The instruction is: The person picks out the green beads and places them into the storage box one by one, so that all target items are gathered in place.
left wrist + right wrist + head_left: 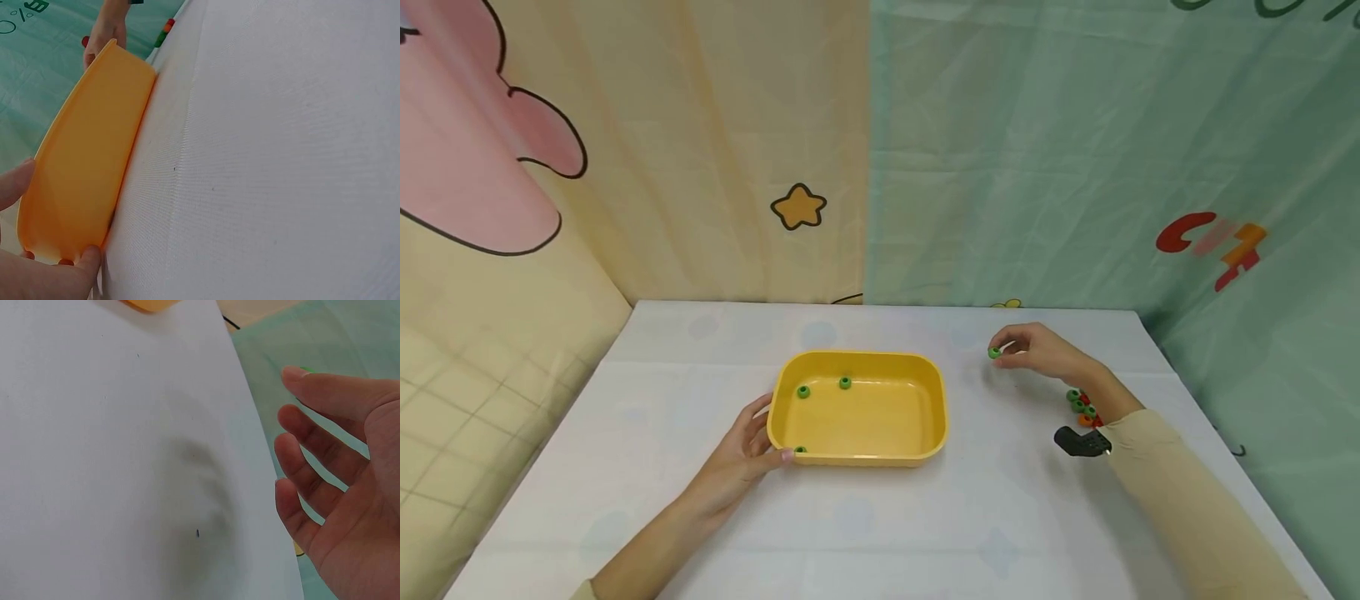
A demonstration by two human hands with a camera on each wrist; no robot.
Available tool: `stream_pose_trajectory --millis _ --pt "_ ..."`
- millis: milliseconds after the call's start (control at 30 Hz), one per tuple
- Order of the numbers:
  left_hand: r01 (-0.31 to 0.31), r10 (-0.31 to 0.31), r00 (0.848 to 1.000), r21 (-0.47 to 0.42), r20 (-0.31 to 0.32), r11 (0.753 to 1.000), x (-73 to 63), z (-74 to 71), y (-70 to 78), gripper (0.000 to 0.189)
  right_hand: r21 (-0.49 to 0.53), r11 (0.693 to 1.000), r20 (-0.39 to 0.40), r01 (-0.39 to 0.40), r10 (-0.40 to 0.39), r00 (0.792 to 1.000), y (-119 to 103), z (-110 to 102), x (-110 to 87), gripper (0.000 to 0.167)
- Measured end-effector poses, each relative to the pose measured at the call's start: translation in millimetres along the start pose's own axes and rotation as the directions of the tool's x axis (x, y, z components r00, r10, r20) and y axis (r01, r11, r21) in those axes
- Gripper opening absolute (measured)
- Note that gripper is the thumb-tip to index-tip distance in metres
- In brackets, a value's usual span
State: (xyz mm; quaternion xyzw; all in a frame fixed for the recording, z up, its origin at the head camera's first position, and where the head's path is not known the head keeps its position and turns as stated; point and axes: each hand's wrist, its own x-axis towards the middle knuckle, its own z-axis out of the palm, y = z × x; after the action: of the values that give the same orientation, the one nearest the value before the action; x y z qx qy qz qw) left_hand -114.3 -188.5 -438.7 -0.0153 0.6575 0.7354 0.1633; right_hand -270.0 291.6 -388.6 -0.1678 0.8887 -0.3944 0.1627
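A yellow tray [880, 417] stands on the table with three green beads in it: one green bead [845, 382] by the far side, another toward the left, the third partly hidden at the near left corner. My left hand [747, 454] grips the tray's left end, thumb at the near corner and fingers along the outer wall. In the left wrist view the tray's outside [87, 150] fills the space between thumb and fingers. Right of the tray, my right hand [1045, 350] pinches a green bead [994, 352] above the table. That bead is mostly hidden behind the thumb in the right wrist view.
Under the right forearm lies a small pile of beads [1078, 406], green, red and orange. A black device [1081, 442] sticks out from the right wrist. Printed curtains [1000, 167] hang behind the white-covered table [865, 533].
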Motion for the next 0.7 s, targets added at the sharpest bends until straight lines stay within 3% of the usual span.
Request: stream_pose_trajectory --millis 300,700 --pt "0.014 -0.014 1.0 -0.002 0.001 1.0 1.9 -1.1 -1.5 0.097 -0.033 0.999 0.036 0.036 -0.035 0.999 -23 16 14.7 0.024" --pt "0.008 -0.008 1.0 -0.002 -0.004 1.0 2.8 -1.3 -3.4 0.094 -0.021 0.988 0.093 0.15 -0.147 0.985 -51 35 34.9 0.025"
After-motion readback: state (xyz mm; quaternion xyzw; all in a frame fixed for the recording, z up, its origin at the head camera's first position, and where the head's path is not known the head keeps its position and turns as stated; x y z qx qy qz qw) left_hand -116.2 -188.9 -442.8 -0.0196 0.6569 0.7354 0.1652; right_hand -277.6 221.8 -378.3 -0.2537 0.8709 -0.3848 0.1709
